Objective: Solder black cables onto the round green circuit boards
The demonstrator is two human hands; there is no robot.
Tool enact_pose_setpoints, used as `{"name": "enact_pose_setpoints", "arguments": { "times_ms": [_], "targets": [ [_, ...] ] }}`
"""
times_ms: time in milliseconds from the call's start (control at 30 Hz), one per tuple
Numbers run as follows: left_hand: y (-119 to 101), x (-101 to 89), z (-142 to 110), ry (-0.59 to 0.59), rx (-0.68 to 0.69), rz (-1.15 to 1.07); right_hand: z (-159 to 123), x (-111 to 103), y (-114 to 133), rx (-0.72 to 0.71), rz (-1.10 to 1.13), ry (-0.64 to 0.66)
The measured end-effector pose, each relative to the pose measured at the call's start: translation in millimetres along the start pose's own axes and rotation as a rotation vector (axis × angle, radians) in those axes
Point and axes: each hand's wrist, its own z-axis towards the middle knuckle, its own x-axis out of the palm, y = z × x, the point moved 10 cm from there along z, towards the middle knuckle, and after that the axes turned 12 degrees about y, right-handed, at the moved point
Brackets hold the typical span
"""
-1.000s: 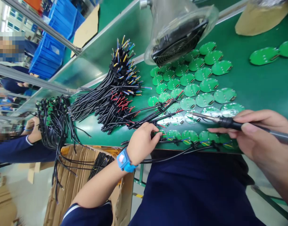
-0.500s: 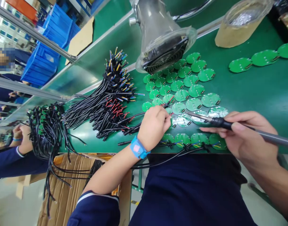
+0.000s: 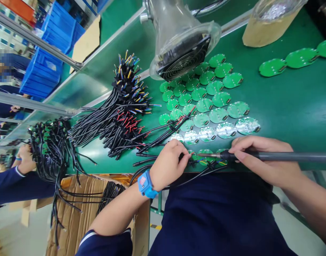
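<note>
My right hand is closed round the handle of a soldering iron. The iron lies nearly level, its metal tip pointing left over the front row of round green circuit boards. Just left of that tip, my left hand, with a blue strap on its wrist, pinches a black cable with a red wire end at the leftmost visible board. My fingers hide most of this cable. Blue and yellow wires lie across the front boards, and black cables run along the table edge below.
More green boards stand in rows beneath a fume extractor hood. Bundled black cables are at the left. A tan container sits at the back right. A cardboard box is below the table edge; another person's hand is far left.
My left hand has moved down from the loose red-ended cables to the front row. The soldering iron has come down and left with my right hand, its tip now near my left fingers.
</note>
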Motion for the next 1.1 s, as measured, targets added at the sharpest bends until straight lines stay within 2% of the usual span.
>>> {"name": "enact_pose_setpoints", "arguments": {
  "times_ms": [100,400,667,867,1100],
  "targets": [
    [-0.5,-0.5,-0.2,-0.003,-0.005,0.005,4.0,2.3,6.5,-0.017,-0.055,0.019],
    [-0.6,0.7,-2.0,-0.011,0.016,0.008,0.5,0.5,-0.4,0.020,-0.062,-0.009],
    [-0.7,1.4,-1.5,-0.020,0.019,0.028,3.4,2.9,6.3,0.010,-0.123,0.015],
    [0.0,2.3,-0.9,-0.024,0.022,0.050,0.6,4.7,-1.6,0.039,-0.065,0.026],
    [-1.0,2.9,1.3,-0.004,0.012,0.075,2.3,8.8,6.1,-0.033,-0.136,0.077]
  ]
}}
